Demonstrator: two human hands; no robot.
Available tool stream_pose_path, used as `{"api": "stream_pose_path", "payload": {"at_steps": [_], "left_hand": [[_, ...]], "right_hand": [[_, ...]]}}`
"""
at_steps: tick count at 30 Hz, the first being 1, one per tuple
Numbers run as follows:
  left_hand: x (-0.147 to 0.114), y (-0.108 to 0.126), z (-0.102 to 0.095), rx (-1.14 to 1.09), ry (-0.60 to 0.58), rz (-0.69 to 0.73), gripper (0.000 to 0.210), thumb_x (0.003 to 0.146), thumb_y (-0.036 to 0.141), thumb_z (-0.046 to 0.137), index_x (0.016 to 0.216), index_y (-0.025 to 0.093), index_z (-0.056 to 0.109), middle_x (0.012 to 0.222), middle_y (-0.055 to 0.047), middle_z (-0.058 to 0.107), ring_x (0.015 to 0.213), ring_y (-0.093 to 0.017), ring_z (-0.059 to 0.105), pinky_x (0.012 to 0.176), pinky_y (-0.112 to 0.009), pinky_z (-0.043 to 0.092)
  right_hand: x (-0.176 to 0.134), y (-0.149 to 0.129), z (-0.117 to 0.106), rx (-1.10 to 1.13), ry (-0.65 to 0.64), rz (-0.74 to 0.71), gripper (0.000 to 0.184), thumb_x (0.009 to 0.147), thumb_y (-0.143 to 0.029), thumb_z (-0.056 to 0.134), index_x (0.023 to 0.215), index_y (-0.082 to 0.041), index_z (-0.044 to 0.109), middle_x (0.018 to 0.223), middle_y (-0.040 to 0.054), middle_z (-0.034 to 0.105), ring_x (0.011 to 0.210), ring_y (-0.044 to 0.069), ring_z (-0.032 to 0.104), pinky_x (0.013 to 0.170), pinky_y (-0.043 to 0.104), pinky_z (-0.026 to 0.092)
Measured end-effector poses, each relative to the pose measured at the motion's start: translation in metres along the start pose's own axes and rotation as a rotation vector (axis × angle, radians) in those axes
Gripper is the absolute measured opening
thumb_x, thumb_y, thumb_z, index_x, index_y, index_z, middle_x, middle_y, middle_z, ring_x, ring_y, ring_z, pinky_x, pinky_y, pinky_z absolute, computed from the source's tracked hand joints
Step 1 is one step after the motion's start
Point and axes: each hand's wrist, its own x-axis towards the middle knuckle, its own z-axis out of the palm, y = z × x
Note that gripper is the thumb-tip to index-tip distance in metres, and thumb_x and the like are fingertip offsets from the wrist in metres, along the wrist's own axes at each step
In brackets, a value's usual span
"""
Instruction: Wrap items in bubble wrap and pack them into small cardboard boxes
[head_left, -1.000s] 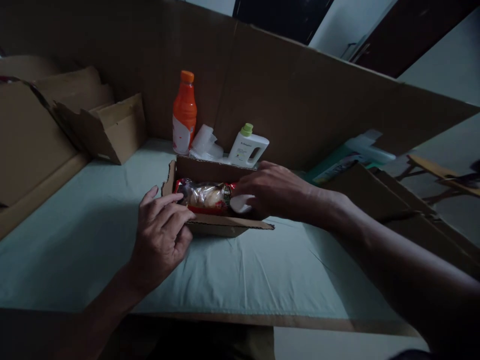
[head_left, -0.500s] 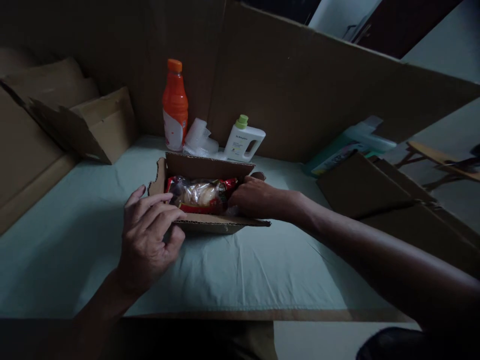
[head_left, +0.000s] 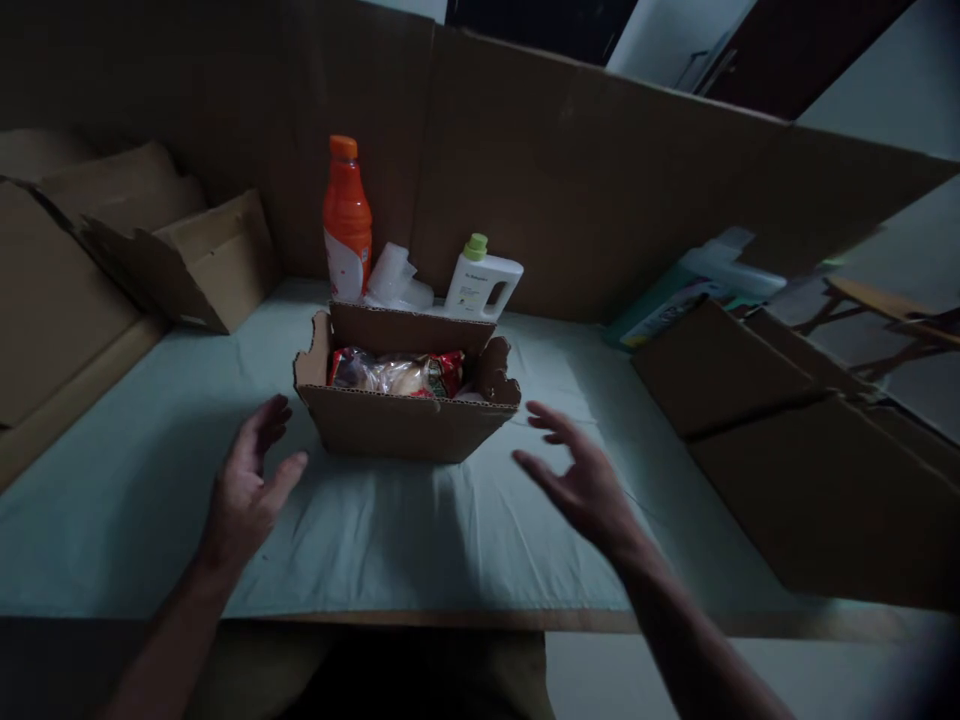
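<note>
A small open-topped cardboard box (head_left: 390, 428) stands on the table, its near wall upright. Inside lies a clear and red plastic food packet (head_left: 401, 376), its lower part hidden by the wall; the contents look pale and rounded. My left hand (head_left: 251, 480) is just off the box's left side, fingers apart and holding nothing. Off the right side, my right hand (head_left: 577, 475) is also empty, thumb and fingers spread toward the box. Neither hand touches the cardboard.
Behind the box stand an orange bottle (head_left: 347, 225), crumpled clear plastic wrap (head_left: 394, 278) and a white jug with a green cap (head_left: 480, 285). Cardboard boxes (head_left: 217, 265) sit at left and more (head_left: 810, 480) at right, beside a tilted teal bottle (head_left: 686, 290). A cardboard wall (head_left: 570, 190) closes the back.
My right hand has come out of the box and moved to its right side. My left hand has left the rim and drawn back left. The near flap now stands more upright.
</note>
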Motion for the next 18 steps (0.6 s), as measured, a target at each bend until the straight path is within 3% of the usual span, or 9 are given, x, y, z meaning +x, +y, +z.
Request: {"api": "stream_pose_path", "payload": {"at_steps": [3, 5, 7, 9, 11, 13, 15, 18], "left_hand": [[0.013, -0.002, 0.016, -0.229, -0.089, -0.148, 0.074, 0.083, 0.038, 0.07, 0.149, 0.023, 0.04, 0.149, -0.014, 0.05, 0.135, -0.031, 0.052, 0.112, -0.047, 0.044], [0.024, 0.014, 0.032, -0.313, -0.125, -0.165, 0.073, 0.081, 0.037, 0.07, 0.146, 0.021, 0.042, 0.141, -0.013, 0.056, 0.128, -0.029, 0.057, 0.109, -0.043, 0.046], [0.03, 0.037, 0.052, -0.373, -0.127, -0.145, 0.075, 0.08, 0.035, 0.07, 0.147, 0.02, 0.04, 0.137, -0.013, 0.057, 0.126, -0.028, 0.057, 0.109, -0.042, 0.045], [0.027, 0.059, 0.072, -0.406, -0.142, -0.078, 0.079, 0.078, 0.032, 0.071, 0.149, 0.02, 0.037, 0.141, -0.014, 0.054, 0.131, -0.029, 0.053, 0.113, -0.044, 0.042], [0.014, 0.074, 0.087, -0.403, -0.162, -0.022, 0.082, 0.078, 0.03, 0.071, 0.151, 0.02, 0.034, 0.145, -0.015, 0.05, 0.136, -0.03, 0.049, 0.117, -0.047, 0.036], [-0.006, 0.081, 0.094, -0.366, -0.142, -0.012, 0.081, 0.079, 0.028, 0.071, 0.151, 0.02, 0.035, 0.146, -0.016, 0.05, 0.138, -0.031, 0.046, 0.12, -0.049, 0.032], [-0.027, 0.078, 0.09, -0.304, -0.072, -0.041, 0.078, 0.081, 0.028, 0.07, 0.151, 0.019, 0.035, 0.145, -0.016, 0.051, 0.14, -0.032, 0.045, 0.121, -0.051, 0.03], [-0.049, 0.062, 0.067, -0.204, 0.081, -0.11, 0.074, 0.085, 0.029, 0.067, 0.151, 0.018, 0.034, 0.143, -0.016, 0.053, 0.138, -0.031, 0.047, 0.119, -0.049, 0.034]], "right_hand": [[-0.01, -0.001, 0.06, 0.207, -0.062, 0.036, 0.055, 0.09, -0.043, 0.065, 0.138, -0.018, 0.052, 0.132, 0.0172, 0.065, 0.113, 0.027, 0.066, 0.088, 0.043, 0.057], [0.004, -0.005, 0.079, 0.28, -0.05, 0.031, 0.05, 0.092, -0.042, 0.061, 0.134, -0.016, 0.053, 0.129, 0.0175, 0.066, 0.111, 0.026, 0.065, 0.09, 0.042, 0.056], [0.018, -0.003, 0.073, 0.315, 0.003, 0.041, 0.049, 0.09, -0.042, 0.062, 0.131, -0.015, 0.053, 0.123, 0.017, 0.067, 0.105, 0.026, 0.066, 0.086, 0.041, 0.057], [0.022, 0.006, 0.051, 0.316, 0.088, 0.063, 0.05, 0.088, -0.043, 0.064, 0.13, -0.016, 0.053, 0.121, 0.0154, 0.068, 0.101, 0.025, 0.067, 0.084, 0.041, 0.057], [0.012, 0.017, 0.026, 0.287, 0.153, 0.092, 0.049, 0.087, -0.044, 0.067, 0.128, -0.019, 0.054, 0.121, 0.0132, 0.068, 0.103, 0.026, 0.067, 0.088, 0.043, 0.056], [-0.004, 0.025, 0.011, 0.259, 0.135, 0.12, 0.047, 0.087, -0.047, 0.068, 0.125, -0.021, 0.056, 0.121, 0.0117, 0.067, 0.106, 0.027, 0.066, 0.091, 0.044, 0.055], [-0.017, 0.025, 0.013, 0.261, 0.053, 0.135, 0.046, 0.087, -0.05, 0.068, 0.122, -0.021, 0.057, 0.119, 0.0115, 0.068, 0.103, 0.027, 0.067, 0.09, 0.044, 0.056], [-0.007, 0.014, 0.047, 0.318, -0.049, 0.09, 0.049, 0.087, -0.052, 0.067, 0.122, -0.021, 0.057, 0.117, 0.0122, 0.069, 0.097, 0.026, 0.068, 0.086, 0.043, 0.057]]}}
